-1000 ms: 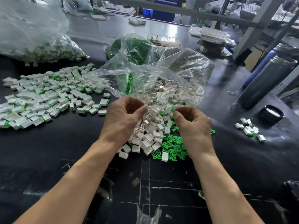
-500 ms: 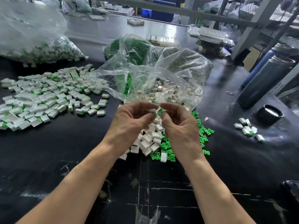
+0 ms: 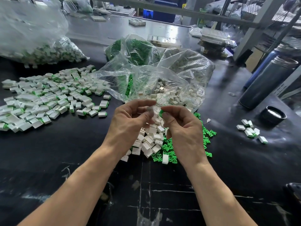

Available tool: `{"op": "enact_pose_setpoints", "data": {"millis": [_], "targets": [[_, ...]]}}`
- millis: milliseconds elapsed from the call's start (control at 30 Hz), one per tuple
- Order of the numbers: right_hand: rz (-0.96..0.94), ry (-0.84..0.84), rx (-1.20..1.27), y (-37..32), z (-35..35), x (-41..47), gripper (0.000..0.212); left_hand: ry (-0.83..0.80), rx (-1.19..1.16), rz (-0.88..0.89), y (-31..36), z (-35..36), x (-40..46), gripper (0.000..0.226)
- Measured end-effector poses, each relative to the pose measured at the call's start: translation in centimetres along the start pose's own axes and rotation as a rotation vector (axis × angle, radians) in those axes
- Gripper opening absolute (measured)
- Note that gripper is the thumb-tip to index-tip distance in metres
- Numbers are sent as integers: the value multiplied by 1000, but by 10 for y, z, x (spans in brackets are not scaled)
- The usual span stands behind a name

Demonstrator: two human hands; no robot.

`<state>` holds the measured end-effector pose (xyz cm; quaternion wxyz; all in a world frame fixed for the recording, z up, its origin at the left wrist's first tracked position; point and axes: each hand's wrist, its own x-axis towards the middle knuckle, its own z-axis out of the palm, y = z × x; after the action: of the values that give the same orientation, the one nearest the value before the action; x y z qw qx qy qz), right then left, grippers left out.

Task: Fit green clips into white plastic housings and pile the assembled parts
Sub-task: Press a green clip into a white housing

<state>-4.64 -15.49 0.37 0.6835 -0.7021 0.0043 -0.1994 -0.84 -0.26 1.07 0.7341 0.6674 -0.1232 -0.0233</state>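
My left hand (image 3: 130, 119) and my right hand (image 3: 184, 128) are raised close together over the black table. The left fingers are curled round a small blurred piece, apparently a white housing (image 3: 149, 110). Between thumb and forefinger my right hand pinches a green clip (image 3: 161, 112), just right of that piece. Under the hands lie loose white housings (image 3: 149, 141) and loose green clips (image 3: 170, 150). A wide pile of assembled parts (image 3: 48, 97) covers the table to the left.
An open clear bag of white housings (image 3: 175, 82) lies just behind the hands, a bag of green clips (image 3: 136, 49) behind it. A large bag of assembled parts (image 3: 40, 51) sits far left. At right: a few assembled parts (image 3: 250, 131), a black cap (image 3: 272, 114), a dark flask (image 3: 267, 82).
Both hands rose from the loose pile and came together. The right hand now shows a green clip in its pinch, and the left holds a small white piece.
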Motion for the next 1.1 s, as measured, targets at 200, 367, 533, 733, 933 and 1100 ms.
{"op": "enact_pose_setpoints", "data": {"millis": [200, 367, 533, 733, 933, 1100], "targets": [[18, 26, 9, 4, 1, 0, 17, 3, -125, -69, 4, 0, 0, 23], [-5, 46, 0, 4, -1, 1, 12, -34, -153, -111, 5, 2, -1, 37], [-18, 42, -35, 2, 0, -1, 15, -68, -119, -123, 4, 3, 0, 34], [-61, 28, -108, -1, 0, -3, 16, -75, -73, -99, 3, 3, 0, 27], [-47, -17, -183, -2, -4, -2, 12, -77, 77, -43, -1, 2, 0, 9], [79, 12, -34, -2, -2, -1, 10, -94, 113, -29, -2, 3, -1, 9]]}}
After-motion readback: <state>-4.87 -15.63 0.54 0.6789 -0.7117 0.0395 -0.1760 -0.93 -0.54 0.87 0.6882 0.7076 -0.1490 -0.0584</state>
